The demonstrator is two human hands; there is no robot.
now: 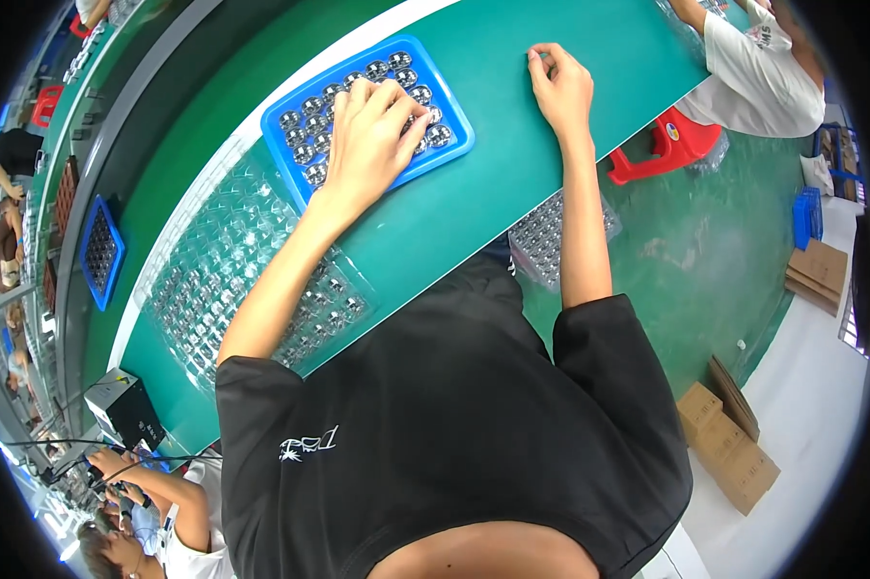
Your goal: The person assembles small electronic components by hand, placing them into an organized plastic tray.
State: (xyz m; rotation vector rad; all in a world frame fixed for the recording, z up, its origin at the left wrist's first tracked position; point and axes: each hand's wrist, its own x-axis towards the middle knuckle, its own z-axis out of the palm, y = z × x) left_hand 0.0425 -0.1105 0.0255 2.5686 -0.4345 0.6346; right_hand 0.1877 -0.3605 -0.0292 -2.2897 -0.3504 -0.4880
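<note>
A blue tray (273, 145) on the green table holds rows of round, shiny dark-and-silver parts (312, 105). Over its middle is my left hand (367, 135), palm down with fingers spread and bent toward the parts. Some fingertips are hidden, but I see nothing held. To the right of the tray, my right hand (560, 89) rests low at the bare tabletop. Its fingers are curled, with thumb and index close together; whatever may lie between them is too small or hidden to make out.
Clear plastic blister trays (228, 261) with similar parts lie under my left forearm. Another blue tray (101, 253) sits beyond the table's curved white edge. A black box (126, 410) stands at left. A red stool (662, 145) and cardboard boxes (729, 449) are right; co-workers sit on both sides.
</note>
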